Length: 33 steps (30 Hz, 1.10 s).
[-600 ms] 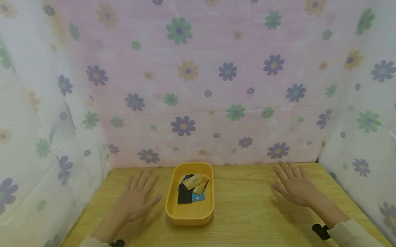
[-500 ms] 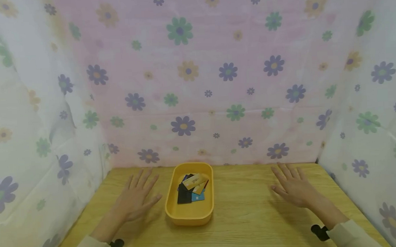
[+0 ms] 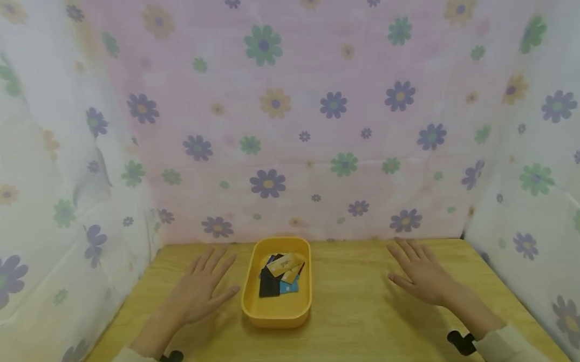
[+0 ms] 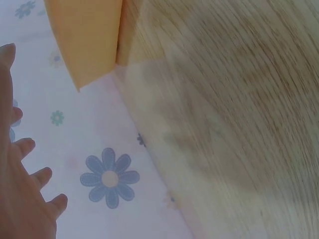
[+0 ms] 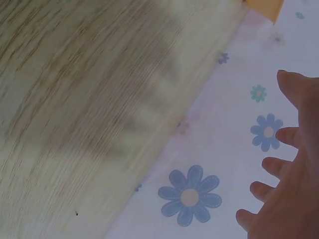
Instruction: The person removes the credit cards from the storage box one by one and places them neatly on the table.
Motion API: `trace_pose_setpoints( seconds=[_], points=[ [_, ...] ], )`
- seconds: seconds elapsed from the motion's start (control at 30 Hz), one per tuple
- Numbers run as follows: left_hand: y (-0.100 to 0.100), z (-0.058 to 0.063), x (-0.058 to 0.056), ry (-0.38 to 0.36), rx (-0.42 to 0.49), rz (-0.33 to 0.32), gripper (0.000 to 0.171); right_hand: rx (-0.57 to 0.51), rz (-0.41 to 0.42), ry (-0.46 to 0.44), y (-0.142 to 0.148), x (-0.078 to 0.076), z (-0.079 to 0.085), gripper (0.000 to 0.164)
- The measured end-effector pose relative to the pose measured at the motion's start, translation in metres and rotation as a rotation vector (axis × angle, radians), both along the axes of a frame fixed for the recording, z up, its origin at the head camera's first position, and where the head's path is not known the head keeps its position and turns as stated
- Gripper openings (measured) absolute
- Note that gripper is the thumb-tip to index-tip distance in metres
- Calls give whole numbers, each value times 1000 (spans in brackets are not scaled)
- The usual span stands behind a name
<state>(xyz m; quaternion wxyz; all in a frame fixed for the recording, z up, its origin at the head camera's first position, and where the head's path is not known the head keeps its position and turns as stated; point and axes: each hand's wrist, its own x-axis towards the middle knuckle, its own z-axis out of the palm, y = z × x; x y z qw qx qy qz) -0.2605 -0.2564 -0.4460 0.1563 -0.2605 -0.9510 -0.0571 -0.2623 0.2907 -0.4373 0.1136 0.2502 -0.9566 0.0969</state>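
A yellow plastic bin (image 3: 278, 321) stands on the wooden table, left of the middle. Several cards lie in it in an overlapping heap: gold cards (image 3: 284, 264) on top, a black card (image 3: 269, 284) and a blue card (image 3: 289, 287) toward the near side. To the left of the bin my left hand (image 3: 200, 285) hovers with its fingers spread, holding nothing, its thumb pointing at the bin's wall. Well to the right, my right hand (image 3: 422, 272) is held over the table, fingers straight and apart, with nothing in it. Both wrist views show the fingers from the side.
The wooden table (image 3: 354, 308) runs back to a flowered cloth (image 3: 310, 93), which also hangs on the left and right sides. Dark wrist mounts (image 3: 461, 342) sit by the light sleeves (image 3: 503, 350).
My right hand has shifted a little to the left, toward the bin. The left hand has barely moved, and the bin and cards stay as they were.
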Motion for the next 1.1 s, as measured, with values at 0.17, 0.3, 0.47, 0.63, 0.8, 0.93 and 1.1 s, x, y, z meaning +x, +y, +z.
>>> trace_pose_setpoints(
  seconds=[0.17,0.3,0.47,0.63,0.8,0.93,1.1],
  points=[
    [4,-2,5,2,47,-7,76,-10,52,45,-9,3,3,71],
    [8,-4,8,0,86,-11,77,-21,91,82,-15,3,8,68],
    [12,-10,10,-39,130,-1,79,-38,114,70,-27,0,13,63],
    [18,-17,13,-82,172,-12,80,-32,128,69,-42,-1,18,59],
    [24,-21,14,-96,208,-23,82,-4,131,74,-56,-2,20,58],
    [31,-23,15,-106,227,-17,85,-2,130,67,-67,-1,20,58],
    [40,-25,19,-132,243,0,84,-10,143,51,-80,0,19,59]
  ],
)
